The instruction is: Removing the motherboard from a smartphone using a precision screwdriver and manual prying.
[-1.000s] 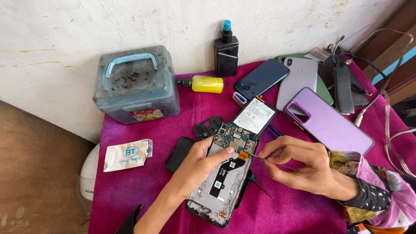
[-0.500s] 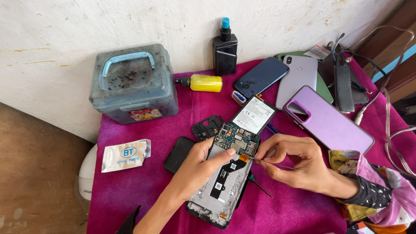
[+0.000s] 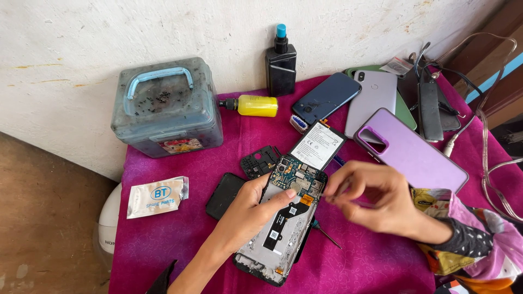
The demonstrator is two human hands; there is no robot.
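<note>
The left hand (image 3: 248, 212) held the opened phone (image 3: 280, 220) steady on the magenta-covered counter (image 3: 180, 228), its fingers (image 3: 283, 197) closed around the frame's left edge with the thumb pressed across the black flex cable beside the circuit board (image 3: 297, 177). The right hand (image 3: 376, 198) hovered just right of the board, its fingers pinched together as if on something very small; what they gripped could not be told, since that hand was blurred. To do this well, the left hand's hold would best stay firm and low so the frame did not rock, and the pinching fingers would best work straight along the board's edge without tugging the orange connector just beneath them. A thin screwdriver (image 3: 326, 235) lay under the right hand, touching the phone's right side. Beyond the fingertips lay one loose battery (image 3: 317, 146), one small black inner frame piece (image 3: 260, 161) and one dark flat cover (image 3: 224, 195) to the left of the left hand. Farther off sat four phones or cases: one dark blue (image 3: 327, 98), one grey (image 3: 373, 100), one lilac (image 3: 411, 152) and one green, mostly hidden. There were also one grey-blue lidded box (image 3: 166, 109), one yellow bottle (image 3: 256, 105), one black spray bottle (image 3: 281, 62) and one silver packet (image 3: 157, 196).
</note>
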